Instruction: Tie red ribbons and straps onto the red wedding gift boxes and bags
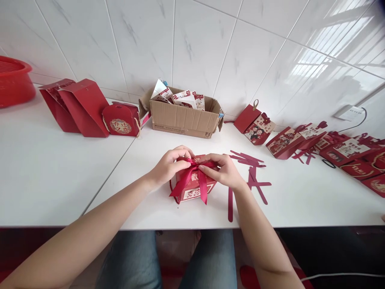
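Note:
A small red gift box (pixel 192 180) with pale lettering stands on the white table before me. A shiny red ribbon (pixel 203 188) is looped in a bow at its top, and both tails hang down over the front. My left hand (pixel 169 166) pinches the bow's left side between thumb and fingers. On the other side, my right hand (pixel 221 171) has its thumb and fingers closed on the right part of the ribbon. The fingertips of both hands nearly meet at the knot, which they partly cover.
Dark red strips (pixel 255 182) lie right of my right hand. Behind stands a cardboard box (pixel 183 118) of printed cards. Red boxes (pixel 87 108) and a red basin (pixel 15 86) are at left. More gift boxes (pixel 285 140) line the right wall.

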{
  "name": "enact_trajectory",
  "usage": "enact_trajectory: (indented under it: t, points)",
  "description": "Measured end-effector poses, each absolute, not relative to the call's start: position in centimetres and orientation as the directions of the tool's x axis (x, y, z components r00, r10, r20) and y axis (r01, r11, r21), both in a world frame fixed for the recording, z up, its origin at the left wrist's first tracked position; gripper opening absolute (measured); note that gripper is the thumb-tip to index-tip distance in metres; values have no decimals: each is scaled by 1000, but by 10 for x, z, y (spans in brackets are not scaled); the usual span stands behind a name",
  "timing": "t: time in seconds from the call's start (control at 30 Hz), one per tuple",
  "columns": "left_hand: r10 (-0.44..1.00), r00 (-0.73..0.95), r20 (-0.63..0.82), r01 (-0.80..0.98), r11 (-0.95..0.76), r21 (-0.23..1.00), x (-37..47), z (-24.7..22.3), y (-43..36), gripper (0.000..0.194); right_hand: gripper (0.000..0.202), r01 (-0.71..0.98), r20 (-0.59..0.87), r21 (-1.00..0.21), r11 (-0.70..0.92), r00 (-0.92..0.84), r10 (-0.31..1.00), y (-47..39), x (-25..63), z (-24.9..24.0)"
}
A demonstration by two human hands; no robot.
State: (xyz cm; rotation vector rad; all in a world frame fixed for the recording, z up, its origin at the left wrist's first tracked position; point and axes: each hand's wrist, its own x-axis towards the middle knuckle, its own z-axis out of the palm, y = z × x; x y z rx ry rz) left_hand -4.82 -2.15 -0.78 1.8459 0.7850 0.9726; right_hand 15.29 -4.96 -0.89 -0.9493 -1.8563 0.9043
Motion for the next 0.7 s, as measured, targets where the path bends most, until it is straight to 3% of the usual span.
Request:
enact_trajectory:
  t: [0.23,0.4,0.7]
  points:
    - [763,567,310,145,-463,874,-50,-2,-24,24,21,275,356,-858,435,-293,887,-49,149,-10]
    - [808,487,330,198,-470,860,-47,-7,-21,42,25,287,296,-886,365,-257,920,-50,149,-9]
    - [777,491,395,362,-594,719,-49,-11,-17,37,22,330,262,-874,356,-298,918,-54,150,-5]
